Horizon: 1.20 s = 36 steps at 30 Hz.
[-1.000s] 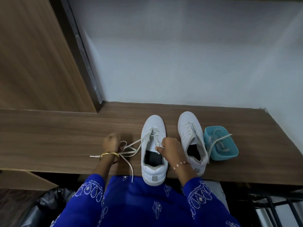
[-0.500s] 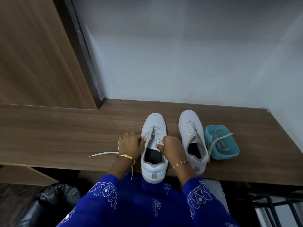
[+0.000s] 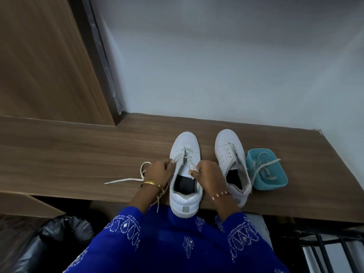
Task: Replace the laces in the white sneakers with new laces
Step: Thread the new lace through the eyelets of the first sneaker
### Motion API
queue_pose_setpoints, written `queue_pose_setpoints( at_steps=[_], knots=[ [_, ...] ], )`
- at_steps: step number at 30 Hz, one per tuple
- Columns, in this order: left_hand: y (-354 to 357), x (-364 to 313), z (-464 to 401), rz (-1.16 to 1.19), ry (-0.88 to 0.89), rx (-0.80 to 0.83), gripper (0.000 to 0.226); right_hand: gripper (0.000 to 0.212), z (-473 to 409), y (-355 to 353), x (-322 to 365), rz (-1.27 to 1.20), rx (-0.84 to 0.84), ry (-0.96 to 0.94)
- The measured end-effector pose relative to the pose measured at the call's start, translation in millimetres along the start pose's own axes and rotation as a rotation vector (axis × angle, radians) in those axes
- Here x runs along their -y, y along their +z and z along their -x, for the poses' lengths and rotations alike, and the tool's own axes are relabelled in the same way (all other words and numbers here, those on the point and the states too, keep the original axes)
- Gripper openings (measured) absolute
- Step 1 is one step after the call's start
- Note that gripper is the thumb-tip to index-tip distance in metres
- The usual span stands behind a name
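Bin bag (image 3: pixel 59 239): black plastic, below the counter's near edge at its left end.
Counter (image 3: pixel 78 154): brown wood grain, running along the grey wall.
Lace (image 3: pixel 126 180): one loose white end lies flat on the counter left of my left wrist; another strand hangs over the near edge beside the same wrist.
Left hand (image 3: pixel 160 172): fingers curled, pinching the lace where it leaves the left side of the sneaker; a gold bangle sits on the wrist.
Left sneaker (image 3: pixel 184 201): white, toe toward the wall, heel jutting over the near edge, partly laced at the front eyelets.
Right hand (image 3: pixel 206 174): fingers curled, gripping the lace at the sneaker's right eyelets, against the tongue; a beaded bracelet is on the wrist.
Right sneaker (image 3: pixel 226 146): white, just beside my right hand, eyelets bare as far as I can see, heel near the near edge.
Blue tub (image 3: pixel 275 184): small, touching the right sneaker's outer side, holding a bundle of white laces (image 3: pixel 264 166).
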<state>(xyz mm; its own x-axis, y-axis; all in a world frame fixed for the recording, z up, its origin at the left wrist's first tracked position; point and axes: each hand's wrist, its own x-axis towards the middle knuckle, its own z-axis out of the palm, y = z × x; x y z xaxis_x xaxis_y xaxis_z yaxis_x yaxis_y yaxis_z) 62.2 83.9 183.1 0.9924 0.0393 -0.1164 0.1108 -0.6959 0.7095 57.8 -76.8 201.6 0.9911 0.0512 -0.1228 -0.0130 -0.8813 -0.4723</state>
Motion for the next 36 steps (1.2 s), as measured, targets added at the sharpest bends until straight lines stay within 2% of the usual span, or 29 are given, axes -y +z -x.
queue_pose_setpoints(
  at_steps=[4,6,8,10,13,15,19,24,28,30,31,33,36],
  knots=[
    [2,-15,-7,0.110,-0.081,0.063,0.032,0.029,4,1,1,-0.010,-0.028,-0.019],
    [4,-22,-9,0.189,-0.144,0.063,0.032,0.033,4,2,2,0.000,-0.032,-0.011],
    [9,-28,-14,0.349,-0.223,0.054,0.023,0.040,4,2,1,0.014,-0.032,-0.006],
    [10,-34,-18,0.533,-0.285,0.060,0.027,0.033,4,2,2,0.006,-0.029,-0.008],
    [7,-39,-22,0.860,-0.363,0.085,0.014,0.034,5,2,2,-0.005,-0.028,-0.016],
    [0,-39,-23,0.969,-0.437,0.050,0.012,0.040,7,3,2,-0.004,-0.040,-0.012],
    [-11,-31,-31,1.169,-0.470,-0.043,0.031,0.040,10,2,2,0.002,-0.067,-0.018],
    [-55,-38,-34,1.344,-0.342,-0.235,0.032,0.033,9,1,-2,-0.050,-0.036,-0.017],
    [-97,-52,-35,1.372,-0.186,-0.309,0.029,0.037,0,-12,-2,-0.105,0.070,0.004],
    [-112,-64,-33,1.322,-0.118,-0.281,0.027,0.023,-7,-25,6,-0.131,0.060,-0.027],
    [-117,-70,-30,1.268,-0.090,-0.232,0.026,0.018,-11,-34,12,-0.165,0.019,-0.037],
    [-118,-83,-24,1.134,-0.055,-0.077,0.027,0.033,-24,-50,28,-0.274,-0.047,-0.084],
    [-113,-97,-12,0.974,-0.012,0.180,0.029,0.054,-40,-70,56,-0.470,-0.049,-0.258]
  ],
)
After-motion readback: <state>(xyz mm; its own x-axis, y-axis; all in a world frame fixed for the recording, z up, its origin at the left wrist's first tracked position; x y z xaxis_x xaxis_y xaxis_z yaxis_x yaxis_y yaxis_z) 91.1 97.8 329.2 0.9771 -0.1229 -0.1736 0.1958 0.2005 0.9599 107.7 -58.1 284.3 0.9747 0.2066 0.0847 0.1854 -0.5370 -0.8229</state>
